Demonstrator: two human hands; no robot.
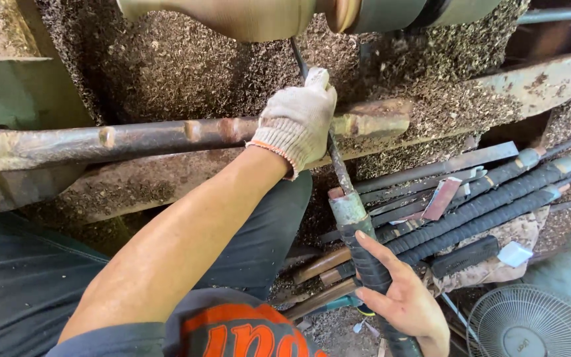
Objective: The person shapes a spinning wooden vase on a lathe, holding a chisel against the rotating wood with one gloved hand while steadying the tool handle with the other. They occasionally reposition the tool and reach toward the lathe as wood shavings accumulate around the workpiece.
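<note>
Your gloved left hand (297, 119) pins the chisel (338, 165) on the tool rest (166, 135), bare right hand (404, 301) half-closed around its wrapped handle; workpiece (232, 16) above looks partly turned.

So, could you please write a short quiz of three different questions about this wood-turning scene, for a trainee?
1. True or false: both hands wear gloves.
2. Which thing does the gloved left hand press the turning tool against? A) the rusty tool rest bar B) the fan C) the spare tools
3. Fill in: the tool's wrapped handle is held by the bare ____ hand.

Key:
1. False; only the left is gloved.
2. A.
3. right.
</note>
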